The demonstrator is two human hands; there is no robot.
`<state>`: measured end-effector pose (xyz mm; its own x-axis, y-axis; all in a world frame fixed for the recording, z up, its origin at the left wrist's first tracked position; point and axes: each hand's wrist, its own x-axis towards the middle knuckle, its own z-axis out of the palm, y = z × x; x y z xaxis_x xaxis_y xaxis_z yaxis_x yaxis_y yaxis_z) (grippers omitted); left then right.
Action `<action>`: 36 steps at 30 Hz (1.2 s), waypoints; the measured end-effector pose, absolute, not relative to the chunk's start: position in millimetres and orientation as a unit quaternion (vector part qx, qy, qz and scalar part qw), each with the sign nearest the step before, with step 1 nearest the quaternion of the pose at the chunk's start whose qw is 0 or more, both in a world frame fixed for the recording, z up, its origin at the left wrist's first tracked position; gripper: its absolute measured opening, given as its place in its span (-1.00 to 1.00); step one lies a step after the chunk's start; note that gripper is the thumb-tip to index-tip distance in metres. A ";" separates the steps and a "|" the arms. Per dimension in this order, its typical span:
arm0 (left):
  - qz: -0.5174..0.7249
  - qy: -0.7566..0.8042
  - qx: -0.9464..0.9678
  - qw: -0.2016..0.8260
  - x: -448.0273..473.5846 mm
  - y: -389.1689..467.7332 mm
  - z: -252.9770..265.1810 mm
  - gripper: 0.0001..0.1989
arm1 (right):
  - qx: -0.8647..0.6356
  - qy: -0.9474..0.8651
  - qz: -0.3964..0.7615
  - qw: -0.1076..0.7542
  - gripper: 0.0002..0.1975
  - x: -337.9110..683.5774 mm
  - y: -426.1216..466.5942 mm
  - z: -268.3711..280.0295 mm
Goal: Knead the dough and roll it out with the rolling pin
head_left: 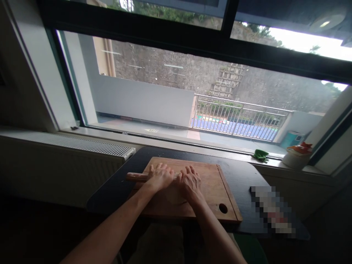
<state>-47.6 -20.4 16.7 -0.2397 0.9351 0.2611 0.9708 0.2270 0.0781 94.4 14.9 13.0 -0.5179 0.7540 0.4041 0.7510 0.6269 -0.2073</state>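
A wooden rolling pin (135, 177) lies across a wooden cutting board (211, 183), its bare end sticking out to the left. My left hand (161, 177) rests over the pin, fingers curved across its far side. Close beside it, my right hand (190, 181) bears down on the pin's right part, which is mostly hidden under the palm. Pale, flattened dough (175, 195) lies on the board between my forearms, just on the near side of the pin.
The board sits on a dark table (110, 190). A blurred-out item (273, 211) lies at the table's right. On the windowsill stand a green object (260, 155) and a pale pot (295, 159) with something orange on top. A radiator (66, 161) is at left.
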 end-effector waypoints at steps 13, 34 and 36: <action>-0.110 -0.777 -0.617 0.067 -34.4 -46.8 23.2 -0.62 | -0.438 -0.865 0.006 0.247 -0.63 104.2 -11.0 11.4; -0.103 -0.782 -0.612 0.050 -37.6 -27.1 19.3 -0.60 | -0.422 -0.868 0.008 0.261 -0.62 102.9 1.3 10.1; -0.108 -0.775 -0.620 0.058 -35.2 -37.2 17.0 -0.59 | -0.415 -0.865 0.006 0.281 -0.62 108.1 -10.4 6.8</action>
<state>-35.2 -37.2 17.0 -0.2234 0.9485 0.2246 0.9737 0.2067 0.0958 108.1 -10.4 6.8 -0.4972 0.7217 0.4816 0.7154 0.6551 -0.2430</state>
